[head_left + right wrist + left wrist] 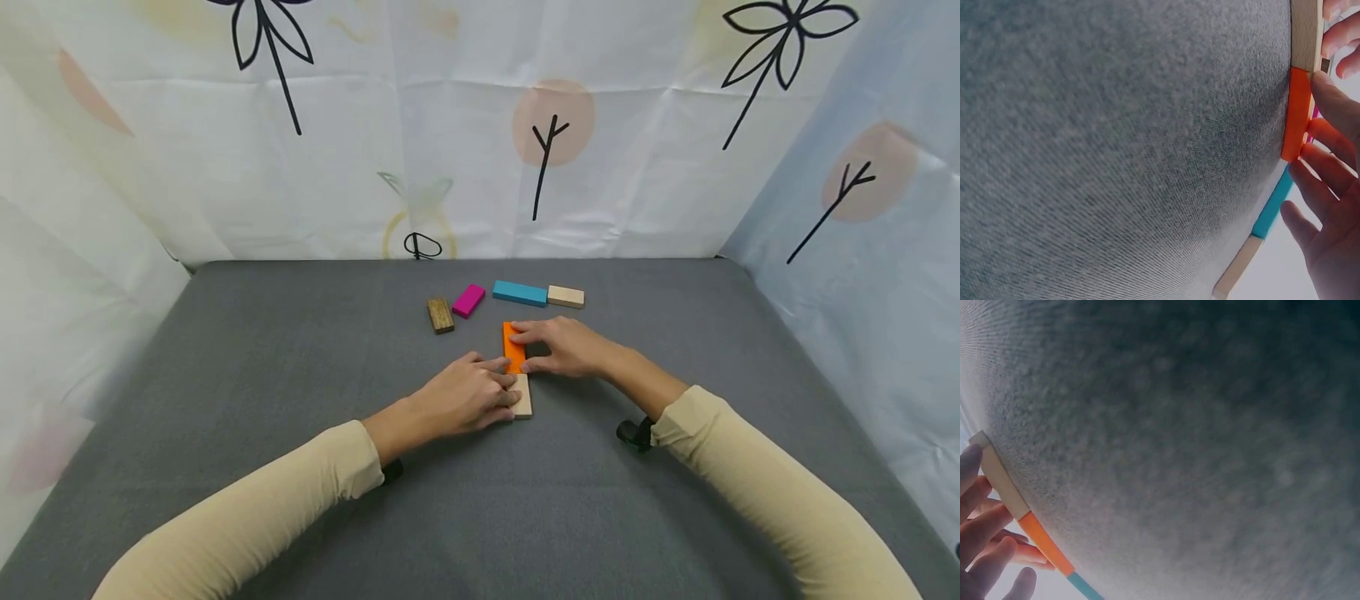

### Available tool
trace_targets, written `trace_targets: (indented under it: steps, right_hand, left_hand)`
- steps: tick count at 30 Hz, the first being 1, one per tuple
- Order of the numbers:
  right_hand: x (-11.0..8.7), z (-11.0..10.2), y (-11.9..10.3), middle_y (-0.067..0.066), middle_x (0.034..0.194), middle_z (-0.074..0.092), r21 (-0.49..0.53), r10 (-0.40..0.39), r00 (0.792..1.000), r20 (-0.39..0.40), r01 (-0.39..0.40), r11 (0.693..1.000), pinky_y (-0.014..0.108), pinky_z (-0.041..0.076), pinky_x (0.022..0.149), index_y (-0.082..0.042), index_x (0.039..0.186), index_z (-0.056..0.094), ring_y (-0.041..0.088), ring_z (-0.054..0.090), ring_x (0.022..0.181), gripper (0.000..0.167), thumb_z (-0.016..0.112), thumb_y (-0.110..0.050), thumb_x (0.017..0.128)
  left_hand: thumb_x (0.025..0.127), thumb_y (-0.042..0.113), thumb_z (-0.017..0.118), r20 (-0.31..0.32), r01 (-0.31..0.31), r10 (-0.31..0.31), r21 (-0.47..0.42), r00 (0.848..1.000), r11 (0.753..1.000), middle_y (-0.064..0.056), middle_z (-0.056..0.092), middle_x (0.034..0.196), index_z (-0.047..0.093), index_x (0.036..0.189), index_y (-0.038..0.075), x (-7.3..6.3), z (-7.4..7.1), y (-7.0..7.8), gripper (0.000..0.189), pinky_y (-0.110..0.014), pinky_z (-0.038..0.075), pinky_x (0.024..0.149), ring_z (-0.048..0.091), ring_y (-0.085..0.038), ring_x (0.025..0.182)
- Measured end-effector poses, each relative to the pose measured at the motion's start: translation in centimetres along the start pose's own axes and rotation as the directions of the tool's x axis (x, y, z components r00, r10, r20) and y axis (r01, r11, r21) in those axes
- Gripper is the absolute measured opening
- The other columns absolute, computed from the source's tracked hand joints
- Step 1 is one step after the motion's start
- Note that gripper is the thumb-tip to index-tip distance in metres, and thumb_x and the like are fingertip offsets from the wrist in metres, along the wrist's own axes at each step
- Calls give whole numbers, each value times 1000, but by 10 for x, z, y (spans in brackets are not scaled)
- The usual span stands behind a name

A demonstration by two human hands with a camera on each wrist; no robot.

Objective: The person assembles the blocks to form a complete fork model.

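A plain wooden block (522,398) lies flat, its far end against the near end of an orange block (513,348). My left hand (467,393) holds the plain block from the left, thumb by its near end and fingers over it; one fingertip reaches the orange block. From the right, my right hand (566,346) grips the orange block, its thumb near the seam and fingers toward the far end. In the right wrist view the thumb (1332,100) touches the orange block's edge. Part of the plain block is hidden under the left fingers.
Behind the hands lie a brown block (440,316), a magenta block (468,301), a blue block (520,293) and a second plain wooden block (566,297) end to end with the blue one. Grey cloth (300,350) covers the table; patterned white curtains (465,125) surround it.
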State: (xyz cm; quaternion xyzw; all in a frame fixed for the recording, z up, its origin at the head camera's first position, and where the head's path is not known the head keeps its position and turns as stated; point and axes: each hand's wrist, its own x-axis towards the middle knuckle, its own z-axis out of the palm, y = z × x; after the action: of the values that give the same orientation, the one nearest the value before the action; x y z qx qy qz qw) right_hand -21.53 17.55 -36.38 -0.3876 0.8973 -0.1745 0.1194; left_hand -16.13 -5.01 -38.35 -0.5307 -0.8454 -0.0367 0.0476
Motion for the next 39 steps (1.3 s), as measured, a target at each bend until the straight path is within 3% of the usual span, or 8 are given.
trace_targets:
  steps: [7,11,16,22,30,39]
  right_hand:
    - [1,0,3,17,152,43,12,0,1000,7,0,1000,52,41,106,0,138,57,37,47,135,54,73,-24,93]
    - [0,-1,2,18,151,44,9,-6,1000,2,6,1000,53,39,106,1,139,57,38,45,136,55,73,-24,92]
    - [1,0,3,18,151,45,25,-3,1000,-9,4,1000,53,36,109,0,138,58,37,43,138,56,75,-25,91]
    - [1,1,5,17,150,46,27,-5,1000,-24,6,1000,53,36,109,0,136,60,37,43,138,54,75,-25,91]
    - [-1,2,8,16,153,43,52,14,1000,-22,-13,999,54,36,109,-2,141,56,37,41,139,53,70,-25,95]
    - [-1,-2,25,18,154,40,16,119,984,-135,-118,993,54,35,110,1,146,48,37,42,139,57,64,-28,99]
  left_hand:
    - [98,37,63,29,56,-54,-91,998,994,-1,68,127,75,121,20,2,-3,-3,31,-48,46,99,54,-28,131]
    - [96,34,67,9,65,-65,-138,998,988,-2,69,126,76,119,18,2,-4,-6,29,-48,46,98,56,-25,128]
    - [95,34,69,-20,95,-98,-120,995,988,-4,68,126,75,119,17,3,-4,-10,31,-48,46,99,57,-24,127]
    - [96,37,66,29,112,-109,-91,994,990,-6,65,132,73,124,18,4,-4,-13,35,-49,45,101,53,-27,132]
    - [97,38,65,47,106,-103,-87,994,991,-8,62,135,72,126,17,5,-3,-14,37,-49,45,103,50,-27,135]
    - [96,42,65,57,112,-107,-94,993,989,-8,63,134,72,125,16,8,-5,-14,40,-50,44,104,48,-28,136]
